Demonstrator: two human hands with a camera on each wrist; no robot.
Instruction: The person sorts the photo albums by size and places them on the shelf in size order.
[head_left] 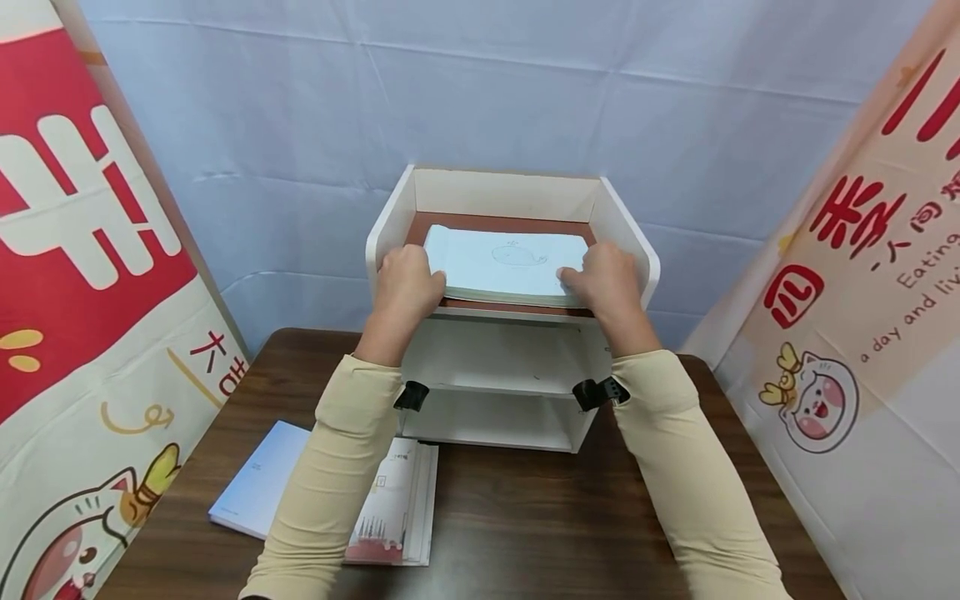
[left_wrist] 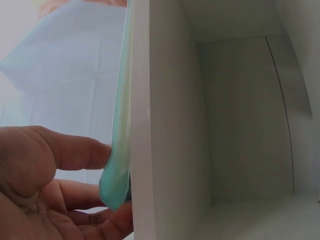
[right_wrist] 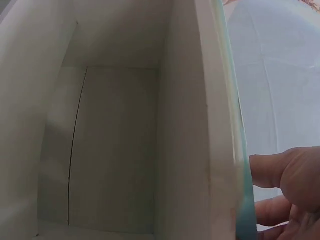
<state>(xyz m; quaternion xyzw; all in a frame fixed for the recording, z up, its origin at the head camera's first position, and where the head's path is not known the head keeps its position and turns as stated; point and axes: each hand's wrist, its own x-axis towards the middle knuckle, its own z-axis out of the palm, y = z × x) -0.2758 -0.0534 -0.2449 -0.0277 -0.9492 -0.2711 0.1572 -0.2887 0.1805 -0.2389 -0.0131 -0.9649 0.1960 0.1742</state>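
A book (head_left: 510, 260) with a pale blue cover and a whale drawing lies flat on the brown top surface of a white desk shelf (head_left: 504, 193). My left hand (head_left: 407, 282) grips its left end, thumb on the cover. At the opposite end my right hand (head_left: 611, 279) holds it, thumb also on top. In the left wrist view, the fingers of the left hand (left_wrist: 65, 185) curl round the rounded spine of the book (left_wrist: 118, 172), right at the shelf's front edge. The right wrist view shows the right hand (right_wrist: 287, 185) with its thumb against the cover.
Below the top, the shelf has two open compartments (head_left: 502, 358). A blue book (head_left: 262, 479) and several pale booklets (head_left: 390, 500) lie on the dark wooden table (head_left: 540, 517), partly under my left sleeve. Printed banners stand on both sides; a light blue cloth (head_left: 510, 92) hangs behind.
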